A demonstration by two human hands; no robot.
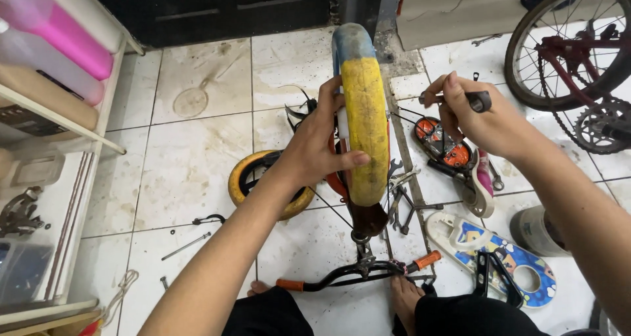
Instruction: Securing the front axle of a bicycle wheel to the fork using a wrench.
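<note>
At the left edge of the white tiled floor (197,172) stands a white shelf unit (98,132) carrying pink and clear plastic bottles (59,30). Further in, a small yellow foam-tyred wheel (253,178) lies flat on the tiles, with a thin metal rod (187,245) near the lower edge. The left hand (322,145) wraps around a worn yellow tyre on an upturned small bicycle wheel (365,119), fingers curled over the tread and thumb pressed to its side, holding it upright at the floor's middle. Below it lies a black handlebar with orange grips (358,275) beside bare feet. Loose wrenches (401,198) lie just right of the tyre. The right hand (483,119) pinches a slim metal tool with a black handle (470,99) between closed fingers. At the upper right corner stands a red bicycle's spoked rear wheel (572,47).
</note>
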